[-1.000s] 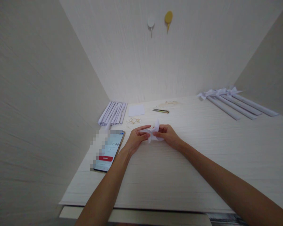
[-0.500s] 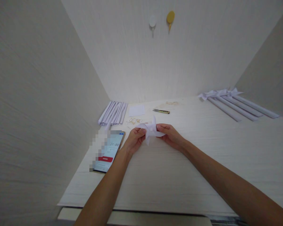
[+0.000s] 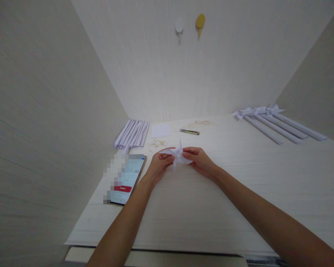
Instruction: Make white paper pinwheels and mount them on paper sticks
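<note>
Pale woodgrain walls (image 3: 44,92) are closing in a white table (image 3: 200,207) on three sides. Finished paper pinwheels on rolled sticks (image 3: 278,124) are lying at the far right, a bundle of folded paper strips (image 3: 132,133) at the far left, a phone (image 3: 126,180) nearer. Above mid-table, the left hand (image 3: 158,166) and right hand (image 3: 200,160) are pinching a small white paper pinwheel (image 3: 178,155) between closed fingertips.
</note>
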Demonstrator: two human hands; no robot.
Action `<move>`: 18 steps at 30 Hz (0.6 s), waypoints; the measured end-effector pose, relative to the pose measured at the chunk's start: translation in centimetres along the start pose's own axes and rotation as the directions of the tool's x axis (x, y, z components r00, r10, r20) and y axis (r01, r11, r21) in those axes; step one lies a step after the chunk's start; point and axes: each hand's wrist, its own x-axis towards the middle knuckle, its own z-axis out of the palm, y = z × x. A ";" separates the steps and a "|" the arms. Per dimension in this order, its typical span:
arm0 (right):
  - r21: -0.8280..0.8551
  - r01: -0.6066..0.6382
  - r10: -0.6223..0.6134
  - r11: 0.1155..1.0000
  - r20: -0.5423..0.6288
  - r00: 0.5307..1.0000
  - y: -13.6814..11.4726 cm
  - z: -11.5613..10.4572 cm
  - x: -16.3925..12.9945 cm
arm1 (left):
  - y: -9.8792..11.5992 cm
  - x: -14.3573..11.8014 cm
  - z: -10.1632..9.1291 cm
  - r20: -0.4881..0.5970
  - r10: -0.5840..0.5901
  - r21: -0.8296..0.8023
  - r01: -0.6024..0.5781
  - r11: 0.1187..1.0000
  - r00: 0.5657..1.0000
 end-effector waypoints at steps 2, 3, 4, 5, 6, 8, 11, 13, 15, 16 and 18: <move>-0.007 0.005 -0.005 1.000 -0.015 1.000 0.1 0.1 0.0 | -0.1 0.0 0.1 -0.023 0.009 0.014 -0.009 1.000 1.000; -0.008 0.007 -0.007 1.000 -0.018 1.000 0.1 0.2 0.1 | -0.1 0.0 0.2 -0.030 0.016 0.019 -0.015 1.000 0.999; -0.006 0.011 -0.011 1.000 -0.021 1.000 0.1 0.2 0.1 | 0.0 0.0 0.3 -0.035 0.023 0.022 -0.022 1.000 0.999; -0.005 0.015 -0.015 1.000 -0.022 1.000 0.1 0.3 0.1 | 0.0 0.0 0.3 -0.043 0.031 0.023 -0.030 0.999 0.999; -0.007 0.019 -0.019 1.000 -0.022 1.000 0.1 0.3 0.1 | 0.0 0.0 0.4 -0.055 0.039 0.023 -0.038 0.999 0.998; -0.033 0.033 -0.034 0.999 -0.018 0.999 0.2 0.2 0.1 | 0.1 -0.1 0.5 -0.096 0.053 0.036 -0.050 0.998 0.994; -0.127 0.078 -0.079 0.989 0.004 0.997 0.4 -0.1 0.2 | 0.1 -0.1 0.6 -0.163 0.079 0.100 -0.064 0.993 0.983; -0.202 0.118 -0.115 0.972 0.026 0.993 0.7 -0.4 0.3 | 0.0 -0.1 0.6 -0.192 0.119 0.157 -0.089 0.984 0.974; -0.263 0.147 -0.141 0.954 0.042 0.989 0.8 -0.6 0.3 | 0.0 -0.1 0.7 -0.211 0.166 0.207 -0.121 0.971 0.963; -0.288 0.159 -0.152 0.944 0.048 0.987 0.7 -0.6 0.3 | -0.1 -0.1 0.7 -0.220 0.186 0.228 -0.135 0.964 0.957; -0.354 0.186 -0.178 0.917 0.056 0.982 0.5 -0.4 0.1 | -0.1 -0.1 0.8 -0.236 0.212 0.259 -0.149 0.954 0.948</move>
